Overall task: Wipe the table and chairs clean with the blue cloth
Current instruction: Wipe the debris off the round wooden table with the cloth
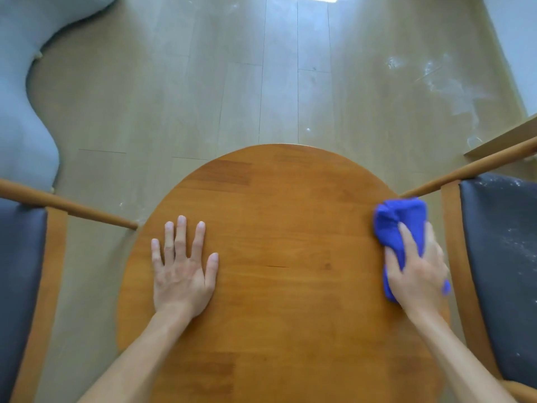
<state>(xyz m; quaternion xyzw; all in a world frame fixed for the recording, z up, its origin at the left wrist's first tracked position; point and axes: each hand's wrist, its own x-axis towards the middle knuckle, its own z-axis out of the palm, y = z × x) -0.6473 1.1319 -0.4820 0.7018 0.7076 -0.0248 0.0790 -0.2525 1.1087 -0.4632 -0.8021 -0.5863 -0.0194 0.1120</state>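
Two hands on one table (279,216): left hand (181,271) flat, fingers spread; right hand (418,271) gripping one blue cloth (398,225); two chairs (499,257).

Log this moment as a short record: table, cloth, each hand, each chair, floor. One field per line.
table: round wooden top, surface looks free of specks
cloth: blue cloth, bunched, at the table's right edge
right hand: right hand grips the cloth and presses it on the tabletop
left hand: left hand flat on the table, fingers spread, holding nothing
right chair: dark seat carries white specks
left chair: dark seat, no specks visible
floor: pale planks with white smears at far right
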